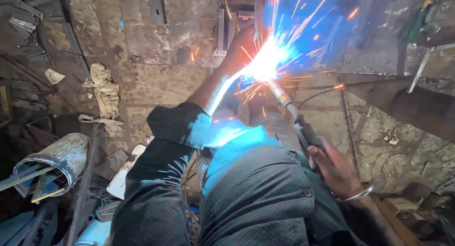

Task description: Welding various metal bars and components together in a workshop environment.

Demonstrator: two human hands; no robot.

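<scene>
At the bright arc over the stone floor (pixel 379 146), the right hand (pixel 334 168) is clenched on the dark grip of the electrode holder (pixel 303 130), which looks rigid and is best held far back from its hot rod, while the left hand (pixel 241 49) presses on the metal frame (pixel 227 28), though glare hides how far its fingers close. That frame looks stiff, heavy and sharp-edged. Off to the left, a dented metal drum (pixel 61 156) lies tipped, holding flat steel strips (pixel 28 177).

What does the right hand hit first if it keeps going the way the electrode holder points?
Likely the metal frame at the arc: the right hand aims the electrode holder there. Left hand sits beside it; glare hides depth.
</scene>
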